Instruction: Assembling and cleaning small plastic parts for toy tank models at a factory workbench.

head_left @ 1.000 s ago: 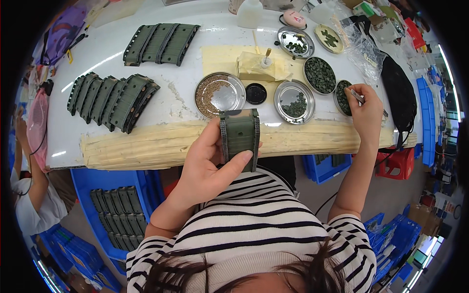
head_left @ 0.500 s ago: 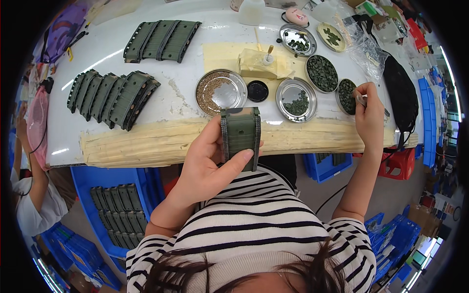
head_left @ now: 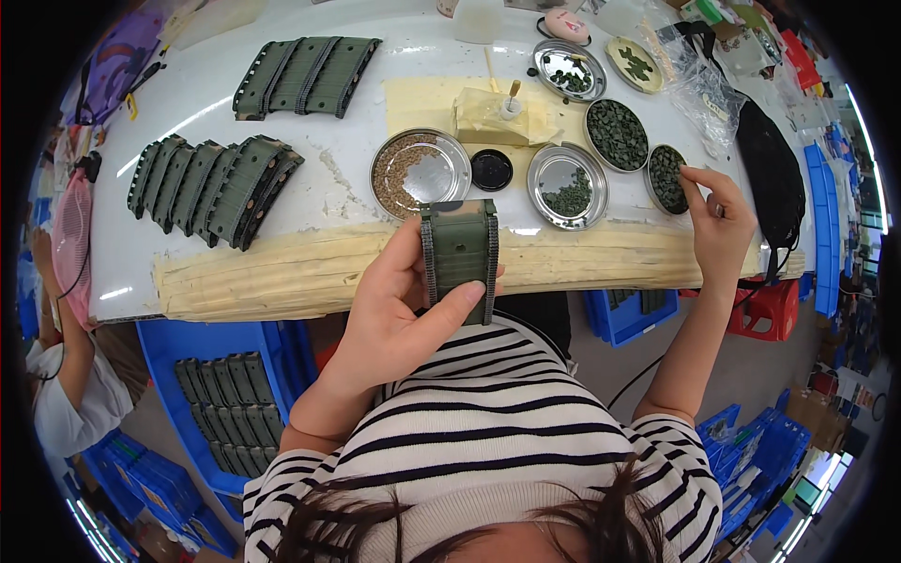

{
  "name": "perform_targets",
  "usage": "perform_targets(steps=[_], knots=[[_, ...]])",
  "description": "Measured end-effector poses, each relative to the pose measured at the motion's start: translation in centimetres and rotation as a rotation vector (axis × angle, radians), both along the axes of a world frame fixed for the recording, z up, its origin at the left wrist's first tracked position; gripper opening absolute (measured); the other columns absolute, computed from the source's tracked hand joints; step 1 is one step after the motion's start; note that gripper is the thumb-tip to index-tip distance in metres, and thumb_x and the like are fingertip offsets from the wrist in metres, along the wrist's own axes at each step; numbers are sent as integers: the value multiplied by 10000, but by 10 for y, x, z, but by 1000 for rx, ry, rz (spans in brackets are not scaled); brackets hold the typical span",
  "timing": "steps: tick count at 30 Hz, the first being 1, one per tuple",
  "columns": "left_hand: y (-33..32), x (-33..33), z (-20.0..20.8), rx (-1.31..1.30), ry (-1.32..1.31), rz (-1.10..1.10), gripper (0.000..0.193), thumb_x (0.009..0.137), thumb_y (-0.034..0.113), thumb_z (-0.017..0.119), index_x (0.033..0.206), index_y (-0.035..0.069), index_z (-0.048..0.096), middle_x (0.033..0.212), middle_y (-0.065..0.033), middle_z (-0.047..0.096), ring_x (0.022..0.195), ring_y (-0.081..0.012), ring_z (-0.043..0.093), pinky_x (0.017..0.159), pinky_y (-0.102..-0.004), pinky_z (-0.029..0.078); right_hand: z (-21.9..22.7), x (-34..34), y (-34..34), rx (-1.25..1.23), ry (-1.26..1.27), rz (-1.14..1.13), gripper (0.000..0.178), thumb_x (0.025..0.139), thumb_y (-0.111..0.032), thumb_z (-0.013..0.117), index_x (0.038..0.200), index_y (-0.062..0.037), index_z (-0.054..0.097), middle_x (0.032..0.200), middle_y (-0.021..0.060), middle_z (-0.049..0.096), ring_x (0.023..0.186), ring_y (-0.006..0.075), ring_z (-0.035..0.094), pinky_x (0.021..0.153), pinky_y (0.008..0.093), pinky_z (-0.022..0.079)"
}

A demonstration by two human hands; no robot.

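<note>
My left hand grips a dark green rectangular part with ribbed black sides, held upright just before the table's front edge. My right hand reaches to the right, fingertips pinched at the rim of a small round dish of dark green pieces. Whether a piece sits between the fingers cannot be made out. Between the hands lie a metal bowl with a few green pieces and a metal bowl of small brownish bits.
Rows of similar green parts lie at the table's left and back. A black lid, a yellowish block with a brush and more dishes stand behind. Blue bins sit under the table. Another person is at the left.
My right hand has shifted slightly, its fingertips now at the rim of the small dish. The left hand still holds the green part in about the same place.
</note>
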State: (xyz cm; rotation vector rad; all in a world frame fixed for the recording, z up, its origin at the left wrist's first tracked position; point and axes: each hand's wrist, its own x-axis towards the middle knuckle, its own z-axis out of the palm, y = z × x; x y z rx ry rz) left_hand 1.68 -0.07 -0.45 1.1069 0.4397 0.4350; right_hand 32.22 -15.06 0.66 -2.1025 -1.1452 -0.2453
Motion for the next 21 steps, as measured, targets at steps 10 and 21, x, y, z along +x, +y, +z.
perform_targets(steps=[10, 21], knots=[[1, -1, 4, -35, 7, -40, 496, 896, -39, 551, 1353, -56, 357, 1128, -114, 585, 1035, -147, 588, 916, -287, 476, 4, -24, 7, 194, 420, 80, 164, 793, 50, 691, 951, 6, 706, 666, -93, 491, 565, -10, 307, 519, 173, 235], [0, -4, 0, 28, -6, 35, 525, 887, -56, 542, 1374, -20, 350, 1077, -162, 634, 987, -205, 639, 892, -340, 516, 15, -112, 63, 196, 652, 445, 186, 759, 46, 724, 928, -32, 726, 654, -72, 505, 544, -4, 349, 496, 169, 261]])
